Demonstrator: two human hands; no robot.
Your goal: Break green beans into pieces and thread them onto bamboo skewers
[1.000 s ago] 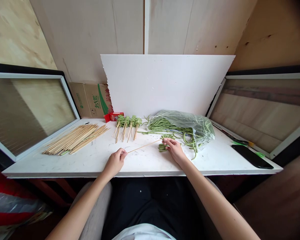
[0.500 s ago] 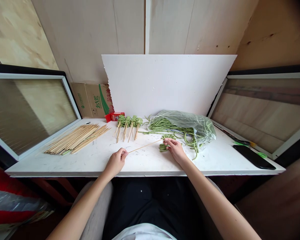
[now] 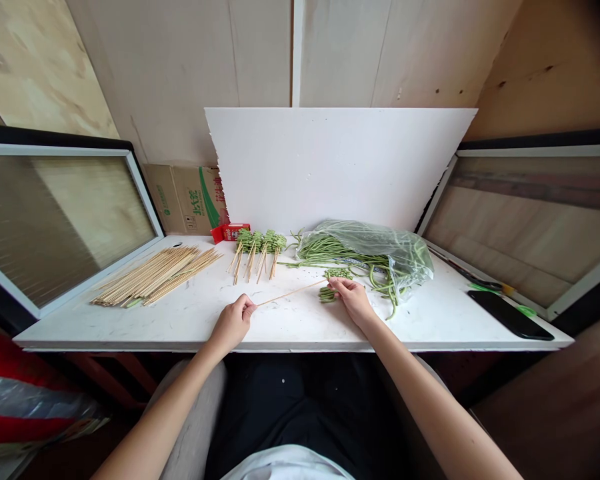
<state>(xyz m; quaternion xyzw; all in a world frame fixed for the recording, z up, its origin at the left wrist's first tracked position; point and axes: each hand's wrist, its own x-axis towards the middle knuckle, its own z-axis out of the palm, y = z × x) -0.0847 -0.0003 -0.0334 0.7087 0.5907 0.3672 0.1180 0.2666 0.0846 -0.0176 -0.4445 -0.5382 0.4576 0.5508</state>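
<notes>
My left hand is closed in a pinch around the near end of a thin bamboo skewer, which slants up to the right above the white tabletop. At its far tip, the fingers of my right hand are pinched together; whatever sits between them is too small to make out. Short cut pieces of green long bean lie beside and partly behind the right fingers, with another cluster of cut pieces just beyond. Farther back on the left stand finished-looking bean skewers, their sticks pointing toward me.
Many loose bamboo skewers lie on the left of the table. Whole long beans spill from a clear plastic bag at the back. A black phone, green-handled scissors and a red box are also there.
Both hands and the skewer keep almost the same position. The whole view has shifted very slightly.
</notes>
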